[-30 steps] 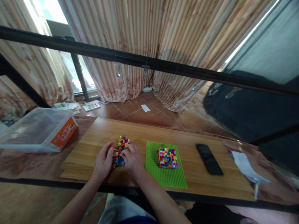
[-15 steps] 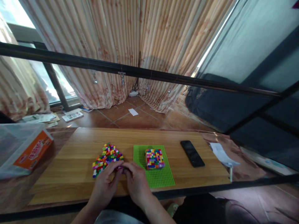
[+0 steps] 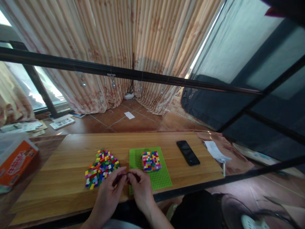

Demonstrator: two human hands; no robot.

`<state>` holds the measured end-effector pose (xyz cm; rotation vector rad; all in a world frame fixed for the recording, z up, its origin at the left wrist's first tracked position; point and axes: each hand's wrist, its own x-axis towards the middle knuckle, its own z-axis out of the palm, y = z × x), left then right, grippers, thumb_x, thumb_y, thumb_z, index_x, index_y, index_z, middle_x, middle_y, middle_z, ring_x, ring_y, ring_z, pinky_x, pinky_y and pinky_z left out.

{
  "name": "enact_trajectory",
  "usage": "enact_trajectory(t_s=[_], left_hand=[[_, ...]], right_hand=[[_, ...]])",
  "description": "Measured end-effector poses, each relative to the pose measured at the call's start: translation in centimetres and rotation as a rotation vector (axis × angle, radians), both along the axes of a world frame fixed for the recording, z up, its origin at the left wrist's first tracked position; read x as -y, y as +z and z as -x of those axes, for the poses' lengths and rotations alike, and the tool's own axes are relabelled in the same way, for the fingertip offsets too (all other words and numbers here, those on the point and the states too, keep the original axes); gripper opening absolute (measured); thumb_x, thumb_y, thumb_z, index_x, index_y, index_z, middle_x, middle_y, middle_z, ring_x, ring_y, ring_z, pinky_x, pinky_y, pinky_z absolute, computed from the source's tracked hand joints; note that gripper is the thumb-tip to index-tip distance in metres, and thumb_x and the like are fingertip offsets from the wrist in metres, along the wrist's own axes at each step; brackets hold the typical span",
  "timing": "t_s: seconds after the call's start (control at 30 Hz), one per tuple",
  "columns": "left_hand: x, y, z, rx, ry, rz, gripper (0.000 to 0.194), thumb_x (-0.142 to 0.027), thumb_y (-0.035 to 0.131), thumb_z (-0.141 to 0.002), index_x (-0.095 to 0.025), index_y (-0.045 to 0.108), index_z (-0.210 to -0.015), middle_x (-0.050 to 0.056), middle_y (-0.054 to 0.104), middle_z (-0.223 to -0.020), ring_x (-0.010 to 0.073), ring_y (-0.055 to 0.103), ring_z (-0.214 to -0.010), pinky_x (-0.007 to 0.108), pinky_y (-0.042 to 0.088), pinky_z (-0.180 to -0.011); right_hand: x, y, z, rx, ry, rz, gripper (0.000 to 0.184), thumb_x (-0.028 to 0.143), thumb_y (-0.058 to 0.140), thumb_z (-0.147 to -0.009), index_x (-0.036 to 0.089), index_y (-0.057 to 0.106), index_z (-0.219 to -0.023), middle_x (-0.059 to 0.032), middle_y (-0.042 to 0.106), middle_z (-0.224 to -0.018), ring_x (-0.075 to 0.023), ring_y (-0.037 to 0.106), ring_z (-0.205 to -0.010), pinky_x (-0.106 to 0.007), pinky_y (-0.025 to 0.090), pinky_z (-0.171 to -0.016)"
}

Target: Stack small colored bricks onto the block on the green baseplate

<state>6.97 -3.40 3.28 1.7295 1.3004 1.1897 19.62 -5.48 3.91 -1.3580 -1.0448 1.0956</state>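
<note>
Two hands, the left hand [image 3: 111, 185] and the right hand [image 3: 140, 185], meet with thumbs and forefingers pinched close at the near left edge of the green baseplate [image 3: 164, 178]; whatever lies between the fingertips is too small and dark to make out. Beside the left hand is a pile of bricks [image 3: 102, 168], while the brick block [image 3: 151, 161] stands on the baseplate, and the plastic box [image 3: 16, 159] is cut off by the frame.

Two hands [image 3: 108, 190] — one baseplate [image 3: 162, 179] — one phone [image 3: 188, 153].
</note>
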Motion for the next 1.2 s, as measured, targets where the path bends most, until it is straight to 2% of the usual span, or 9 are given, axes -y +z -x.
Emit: enact_trajectory(t_s=[0.07, 0.23, 0.33, 0.43, 0.5, 0.6, 0.7, 0.9, 1.2], left_hand=[[0.2, -0.2, -0.5, 0.007, 0.005, -0.011, 0.026, -0.04, 0.058, -0.083, -0.022, 0.067, -0.099, 0.003, 0.074, -0.091, 0.0169, 0.072, -0.079, 0.027, 0.06, -0.073], [0.3, -0.3, -1.9, 0.018, 0.019, 0.013, 0.025, -0.042, 0.056, -0.084, -0.021, 0.066, -0.094, 0.003, 0.074, -0.087, 0.0174, 0.072, -0.077, 0.027, 0.06, -0.07], [-0.3, -0.5, -2.1, -0.031, -0.002, 0.011, 0.027, -0.043, 0.055, -0.085, -0.021, 0.066, -0.096, 0.003, 0.074, -0.086, 0.0179, 0.072, -0.076, 0.028, 0.06, -0.069], [-0.9, -1.2, -1.6, -0.12, -0.038, -0.073, 0.027, -0.044, 0.052, -0.088, -0.021, 0.067, -0.094, 0.004, 0.073, -0.087, 0.0188, 0.071, -0.078, 0.029, 0.059, -0.069], [-1.1, -2.0, -1.2, -0.184, -0.067, -0.143, 0.027, -0.042, 0.05, -0.089, -0.022, 0.067, -0.092, 0.005, 0.073, -0.087, 0.0196, 0.07, -0.08, 0.03, 0.058, -0.072], [-1.2, -3.0, -0.7, -0.223, -0.115, -0.221, 0.025, -0.039, 0.049, -0.091, -0.021, 0.067, -0.094, 0.006, 0.072, -0.088, 0.0195, 0.07, -0.082, 0.03, 0.057, -0.076], [-1.1, -3.5, -0.6, -0.217, -0.145, -0.235, 0.023, -0.037, 0.049, -0.091, -0.021, 0.066, -0.095, 0.006, 0.072, -0.089, 0.0183, 0.069, -0.083, 0.027, 0.056, -0.076], [-1.4, -3.6, -0.7, -0.235, -0.148, -0.184, 0.023, -0.036, 0.049, -0.092, -0.021, 0.065, -0.097, 0.006, 0.071, -0.091, 0.0188, 0.068, -0.085, 0.028, 0.056, -0.076], [-1.3, -3.8, -0.9, -0.227, -0.134, -0.178, 0.02, -0.033, 0.049, -0.091, -0.022, 0.065, -0.095, 0.005, 0.072, -0.09, 0.0185, 0.069, -0.085, 0.03, 0.056, -0.079]], right_hand=[[0.1, -0.1, -0.1, 0.04, -0.051, -0.012, 0.015, 0.022, 0.057, -0.083, 0.018, 0.071, -0.083, -0.0043, 0.07, -0.08, -0.0166, 0.064, -0.075, -0.026, 0.05, -0.069], [0.5, 0.6, -1.1, 0.329, -0.089, -0.209, 0.017, 0.018, 0.056, -0.086, 0.02, 0.072, -0.084, -0.0039, 0.068, -0.082, -0.015, 0.063, -0.077, -0.025, 0.048, -0.071], [-0.2, 1.3, -3.1, 0.416, -0.111, -0.272, 0.017, 0.019, 0.055, -0.088, 0.021, 0.072, -0.09, -0.004, 0.069, -0.085, -0.0151, 0.064, -0.079, -0.026, 0.049, -0.074], [-1.8, 2.0, -6.0, 0.505, -0.188, -0.278, 0.02, 0.017, 0.052, -0.09, 0.021, 0.071, -0.096, -0.0051, 0.07, -0.093, -0.0165, 0.064, -0.088, -0.028, 0.049, -0.081], [-3.2, 2.2, -7.7, 0.579, -0.19, -0.264, 0.021, 0.015, 0.051, -0.089, 0.021, 0.071, -0.094, -0.0051, 0.069, -0.091, -0.0168, 0.064, -0.086, -0.028, 0.049, -0.078], [-5.0, 2.2, -9.2, 0.702, -0.083, -0.255, 0.022, 0.014, 0.051, -0.09, 0.021, 0.072, -0.094, -0.0051, 0.068, -0.09, -0.0165, 0.063, -0.085, -0.028, 0.048, -0.078], [-6.5, 2.0, -9.5, 0.829, 0.012, -0.252, 0.019, 0.015, 0.056, -0.089, 0.021, 0.073, -0.088, -0.0049, 0.067, -0.09, -0.0173, 0.061, -0.09, -0.029, 0.046, -0.083], [-8.0, 1.8, -9.3, 0.969, 0.124, -0.216, 0.013, 0.015, 0.061, -0.087, 0.02, 0.074, -0.087, -0.0045, 0.066, -0.091, -0.0174, 0.058, -0.093, -0.03, 0.043, -0.088], [-8.9, 2.9, -9.7, 1.053, 0.295, -0.246, 0.021, 0.015, 0.056, -0.088, 0.022, 0.073, -0.078, -0.0032, 0.068, -0.084, -0.0158, 0.06, -0.086, -0.026, 0.044, -0.084]])
